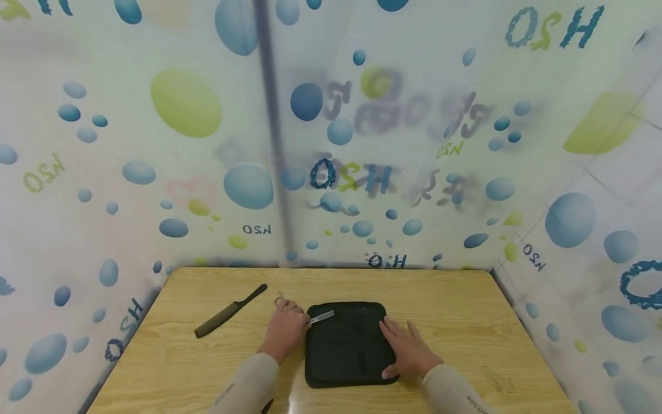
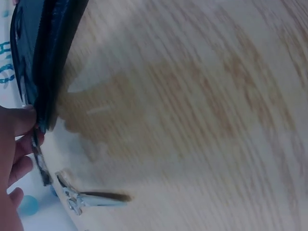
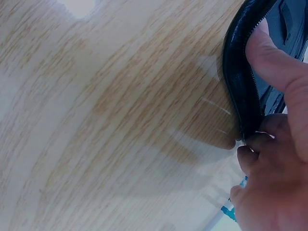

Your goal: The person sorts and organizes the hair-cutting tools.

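A black zip case (image 1: 351, 351) lies unzipped on the table, its dark inside facing up. My left hand (image 1: 287, 328) is at the case's left edge and pinches a slim tool with a silver, blade-like end (image 1: 323, 317), which reaches over the case; its kind is unclear. My right hand (image 1: 408, 349) rests on the case's right edge with fingers spread. In the right wrist view its thumb (image 3: 269, 55) presses inside the zipper rim. Just beyond the left hand lie small silver scissors (image 2: 91, 198), mostly hidden in the head view.
Left of the case lies a dark comb (image 1: 230, 312) with a handle, set diagonally. Part of a dark object (image 1: 267, 406) shows beside the left sleeve. The wooden table (image 1: 455, 299) ends at a patterned curtain (image 1: 207, 230) behind and on both sides.
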`<state>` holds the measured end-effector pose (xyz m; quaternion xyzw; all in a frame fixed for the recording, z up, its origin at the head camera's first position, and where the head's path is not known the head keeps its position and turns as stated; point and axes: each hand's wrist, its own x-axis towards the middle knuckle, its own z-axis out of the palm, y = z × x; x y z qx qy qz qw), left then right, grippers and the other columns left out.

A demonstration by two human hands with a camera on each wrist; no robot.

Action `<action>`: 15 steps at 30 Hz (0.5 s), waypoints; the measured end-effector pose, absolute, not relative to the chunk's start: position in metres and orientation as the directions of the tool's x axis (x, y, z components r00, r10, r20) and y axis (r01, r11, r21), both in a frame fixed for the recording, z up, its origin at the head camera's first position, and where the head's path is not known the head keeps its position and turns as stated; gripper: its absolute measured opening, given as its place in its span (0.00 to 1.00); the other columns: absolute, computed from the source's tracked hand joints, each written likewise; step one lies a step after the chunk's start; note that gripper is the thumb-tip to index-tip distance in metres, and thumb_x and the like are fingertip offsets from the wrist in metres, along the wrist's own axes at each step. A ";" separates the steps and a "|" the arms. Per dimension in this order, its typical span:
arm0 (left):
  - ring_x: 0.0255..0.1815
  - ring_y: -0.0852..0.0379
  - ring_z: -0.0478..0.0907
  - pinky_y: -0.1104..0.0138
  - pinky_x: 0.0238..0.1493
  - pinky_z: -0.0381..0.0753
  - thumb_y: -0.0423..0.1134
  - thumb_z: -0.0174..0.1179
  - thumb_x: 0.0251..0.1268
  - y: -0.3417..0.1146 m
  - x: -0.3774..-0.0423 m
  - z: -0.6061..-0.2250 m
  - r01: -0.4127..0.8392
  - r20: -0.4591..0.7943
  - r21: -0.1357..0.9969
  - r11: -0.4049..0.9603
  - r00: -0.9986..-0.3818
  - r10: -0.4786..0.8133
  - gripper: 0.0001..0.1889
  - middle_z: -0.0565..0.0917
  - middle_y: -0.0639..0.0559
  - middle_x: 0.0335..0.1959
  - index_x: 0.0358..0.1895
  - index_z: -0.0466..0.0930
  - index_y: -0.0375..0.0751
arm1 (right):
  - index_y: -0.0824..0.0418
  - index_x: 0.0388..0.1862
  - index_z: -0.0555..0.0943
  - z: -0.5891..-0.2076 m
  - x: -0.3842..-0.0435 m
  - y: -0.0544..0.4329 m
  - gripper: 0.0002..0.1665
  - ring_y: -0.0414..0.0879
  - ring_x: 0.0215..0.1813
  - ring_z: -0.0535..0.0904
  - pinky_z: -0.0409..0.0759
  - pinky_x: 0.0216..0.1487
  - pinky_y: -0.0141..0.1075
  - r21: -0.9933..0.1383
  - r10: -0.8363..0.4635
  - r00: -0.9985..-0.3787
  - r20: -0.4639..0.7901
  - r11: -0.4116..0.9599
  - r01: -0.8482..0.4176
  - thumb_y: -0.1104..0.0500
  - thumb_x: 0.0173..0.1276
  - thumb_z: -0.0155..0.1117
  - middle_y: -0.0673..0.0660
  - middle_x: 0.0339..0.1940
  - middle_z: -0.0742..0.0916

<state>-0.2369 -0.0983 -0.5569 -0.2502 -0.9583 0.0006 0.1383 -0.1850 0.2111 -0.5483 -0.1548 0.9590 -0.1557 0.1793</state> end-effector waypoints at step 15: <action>0.33 0.57 0.73 0.58 0.52 0.73 0.48 0.64 0.62 -0.084 -0.243 -0.565 0.468 0.279 -0.098 0.878 -0.834 0.476 0.06 0.85 0.59 0.28 0.32 0.89 0.55 | 0.61 0.77 0.56 -0.546 -0.185 0.210 0.66 0.58 0.79 0.55 0.37 0.78 0.60 -0.353 -0.349 -0.888 -0.299 0.905 -0.237 0.40 0.45 0.78 0.61 0.80 0.59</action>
